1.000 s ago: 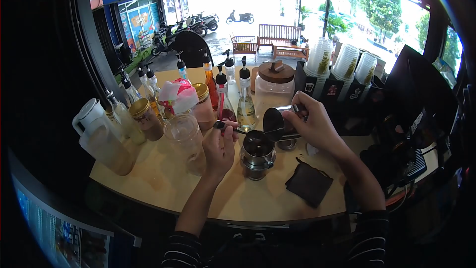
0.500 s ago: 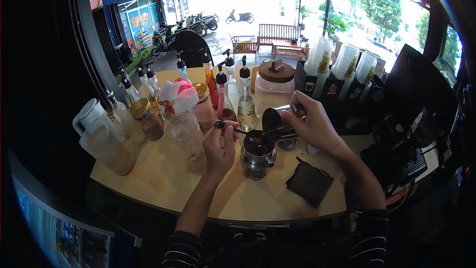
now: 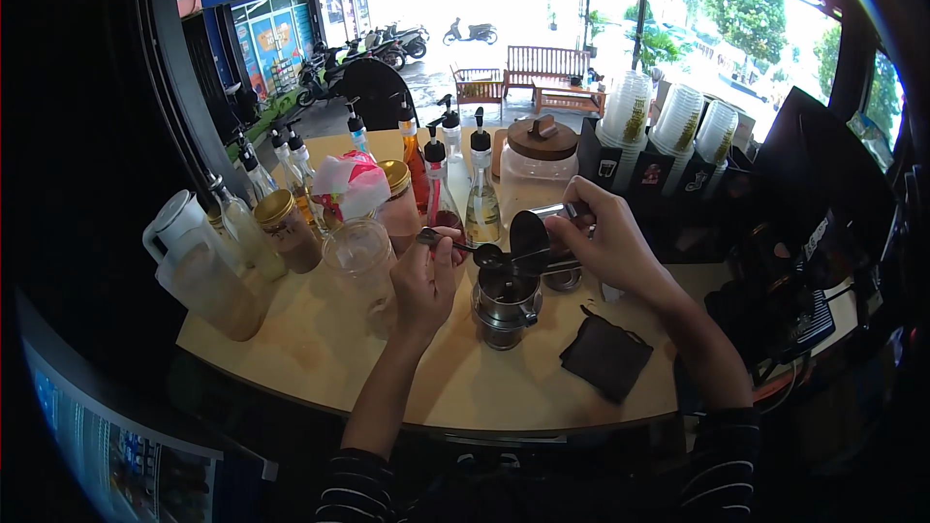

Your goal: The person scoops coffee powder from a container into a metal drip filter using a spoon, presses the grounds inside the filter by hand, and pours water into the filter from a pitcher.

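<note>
Pinched in my left hand (image 3: 423,281) is a black measuring spoon (image 3: 488,257), its round bowl just above the rim of a metal pot (image 3: 504,308). That pot stands upright on the counter, with something dark inside its mouth. My right hand (image 3: 605,237) grips a shiny metal cup (image 3: 556,212), tipped so that its dark opening faces left, beside the spoon and over the pot. What the cup contains is too dark to make out. A dark folded cloth (image 3: 607,356) lies to the right of the pot. Left of it stands a clear plastic cup (image 3: 356,252).
Pump bottles (image 3: 481,189) and gold-lidded jars (image 3: 288,232) line the back and left. A plastic pitcher (image 3: 208,291) stands far left. Behind my right hand are a wooden-lidded jar (image 3: 540,165) and stacked plastic cups (image 3: 625,116). The counter's front edge (image 3: 436,425) curves toward me.
The spoon has risen from the pot's mouth to just above its rim, as my left hand shifted slightly left and up. My right hand keeps the metal cup tilted in nearly the same place.
</note>
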The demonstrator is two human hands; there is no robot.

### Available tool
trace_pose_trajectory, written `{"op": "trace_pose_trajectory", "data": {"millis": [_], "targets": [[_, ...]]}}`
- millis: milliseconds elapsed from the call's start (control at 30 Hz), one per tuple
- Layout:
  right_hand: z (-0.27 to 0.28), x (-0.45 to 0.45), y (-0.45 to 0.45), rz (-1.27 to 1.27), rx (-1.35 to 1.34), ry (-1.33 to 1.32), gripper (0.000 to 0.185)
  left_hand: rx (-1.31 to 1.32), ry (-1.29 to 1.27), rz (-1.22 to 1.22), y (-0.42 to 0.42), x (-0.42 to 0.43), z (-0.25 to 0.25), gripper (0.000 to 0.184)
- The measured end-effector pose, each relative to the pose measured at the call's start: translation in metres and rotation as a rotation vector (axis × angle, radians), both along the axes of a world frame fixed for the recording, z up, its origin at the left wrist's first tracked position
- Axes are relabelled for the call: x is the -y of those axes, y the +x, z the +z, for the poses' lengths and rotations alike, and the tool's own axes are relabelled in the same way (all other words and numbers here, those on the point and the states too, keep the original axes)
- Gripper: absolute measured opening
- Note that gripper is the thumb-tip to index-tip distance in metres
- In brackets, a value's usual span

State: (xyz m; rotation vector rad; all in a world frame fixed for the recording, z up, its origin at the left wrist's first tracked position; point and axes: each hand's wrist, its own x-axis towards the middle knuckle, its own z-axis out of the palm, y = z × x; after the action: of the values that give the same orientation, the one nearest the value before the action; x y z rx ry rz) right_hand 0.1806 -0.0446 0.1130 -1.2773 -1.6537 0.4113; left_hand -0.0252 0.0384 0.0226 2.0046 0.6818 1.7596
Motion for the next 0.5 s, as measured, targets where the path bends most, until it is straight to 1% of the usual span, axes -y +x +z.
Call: {"op": "trace_pose_trajectory", "data": {"millis": [33, 100, 233, 300, 367, 500], "targets": [[0.001, 0.0, -0.001, 0.002, 0.0, -0.001, 0.02, -0.017, 0.017, 0.023, -0.001, 0.001, 0.001, 0.016], [0.006, 0.001, -0.002, -0.022, 0.087, 0.028, 0.022, -0.033, 0.033, 0.049, -0.002, 0.002, 0.001, 0.016], [0.003, -0.004, -0.003, -0.016, 0.049, 0.02, 0.024, -0.035, 0.049, 0.055, -0.003, 0.005, 0.0, 0.013], [0.005, -0.005, -0.003, -0.046, 0.13, 0.045, 0.023, -0.041, 0.057, 0.059, -0.004, 0.005, 0.0, 0.012], [0.004, -0.007, -0.003, -0.045, 0.12, 0.045, 0.023, -0.084, 0.116, 0.087, -0.005, 0.006, 0.001, 0.01], [0.009, -0.006, -0.003, -0.055, 0.123, 0.022, 0.02, -0.102, 0.092, 0.077, -0.005, 0.011, 0.004, 0.009]]}}
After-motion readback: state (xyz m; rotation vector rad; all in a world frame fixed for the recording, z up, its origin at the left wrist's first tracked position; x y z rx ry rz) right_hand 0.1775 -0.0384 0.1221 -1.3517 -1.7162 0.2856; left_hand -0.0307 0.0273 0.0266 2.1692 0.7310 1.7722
